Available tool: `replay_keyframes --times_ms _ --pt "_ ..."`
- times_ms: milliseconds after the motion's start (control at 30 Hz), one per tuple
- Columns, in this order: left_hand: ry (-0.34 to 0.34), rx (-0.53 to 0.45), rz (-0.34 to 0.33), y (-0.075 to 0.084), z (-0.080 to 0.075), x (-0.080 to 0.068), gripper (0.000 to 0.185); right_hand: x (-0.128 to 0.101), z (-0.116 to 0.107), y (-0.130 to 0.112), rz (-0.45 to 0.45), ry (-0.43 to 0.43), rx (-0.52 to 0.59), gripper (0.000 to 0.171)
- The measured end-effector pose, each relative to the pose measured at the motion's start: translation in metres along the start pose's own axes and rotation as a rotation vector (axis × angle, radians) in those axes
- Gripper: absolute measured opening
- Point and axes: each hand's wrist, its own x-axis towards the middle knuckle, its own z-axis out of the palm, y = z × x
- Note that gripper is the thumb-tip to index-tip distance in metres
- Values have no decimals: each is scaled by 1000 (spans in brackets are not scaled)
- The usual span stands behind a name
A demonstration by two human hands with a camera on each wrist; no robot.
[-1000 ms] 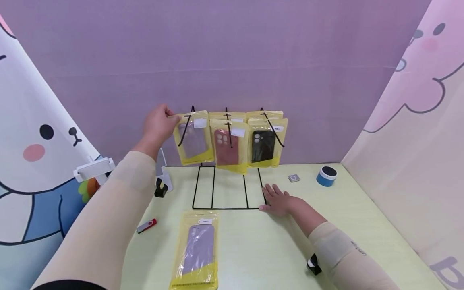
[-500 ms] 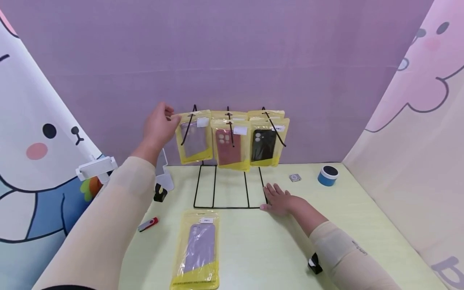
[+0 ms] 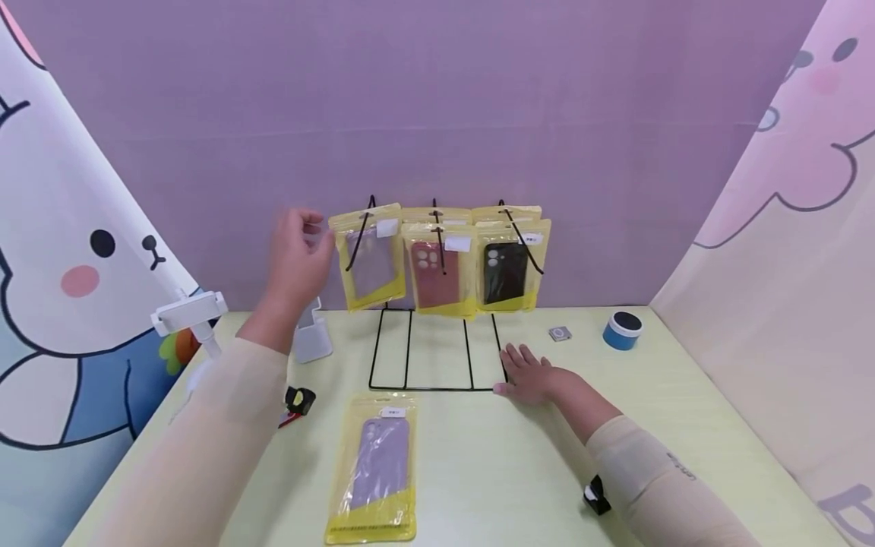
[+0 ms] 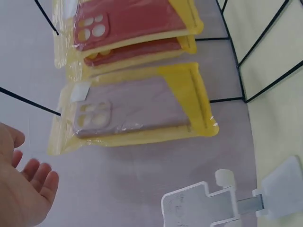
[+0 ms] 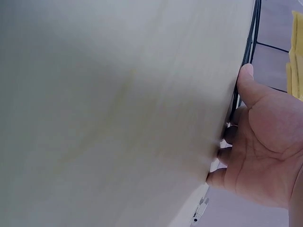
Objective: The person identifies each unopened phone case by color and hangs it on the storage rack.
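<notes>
On a black wire rack (image 3: 424, 390) hang clear-and-yellow pouches with phone cases in them. The left hook bears a pouch with a pale lilac case (image 3: 378, 262), slightly tilted; a red case (image 3: 431, 285) hangs in the middle and a black case (image 3: 503, 279) at right, each with another pouch behind. My left hand (image 3: 297, 262) is just left of the lilac pouch, fingers loosely bent, holding nothing; a gap shows between them in the left wrist view. My right hand (image 3: 529, 376) rests with spread fingers on the table, touching the rack base's front right corner.
Another pouch with a purple phone case (image 3: 379, 467) lies on the table in front of the rack. A white phone stand (image 3: 313, 340) and a white holder (image 3: 190, 313) stand left. At right are a small square silver gadget (image 3: 560, 333) and a blue jar (image 3: 622, 331).
My left hand has let go of the lilac pouch's upper left corner and drawn slightly away and down. My right hand has stayed at the rack base.
</notes>
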Motion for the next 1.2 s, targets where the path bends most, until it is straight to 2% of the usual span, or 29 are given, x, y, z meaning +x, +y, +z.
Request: replay_keyframes --times_ms 267,367,467,600,733,1067,1200 --pt "-139 32 -47 -14 -1 -32 32 1 0 2 4 1 -13 83" --pt "-208 87 -93 -20 -2 -43 30 2 0 2 -2 -4 2 84" --pt "-310 163 -101 -25 0 -54 25 6 3 6 0 -11 9 89" --pt "-473 263 -51 -29 8 -69 19 13 9 13 -5 -6 23 94" --pt "-605 328 6 -32 18 -86 14 11 9 12 -15 2 30 94" --pt "-802 442 85 -43 34 -116 13 6 3 5 0 -28 12 89" --pt "-897 505 69 -46 37 -122 23 9 8 10 -8 -8 27 92"
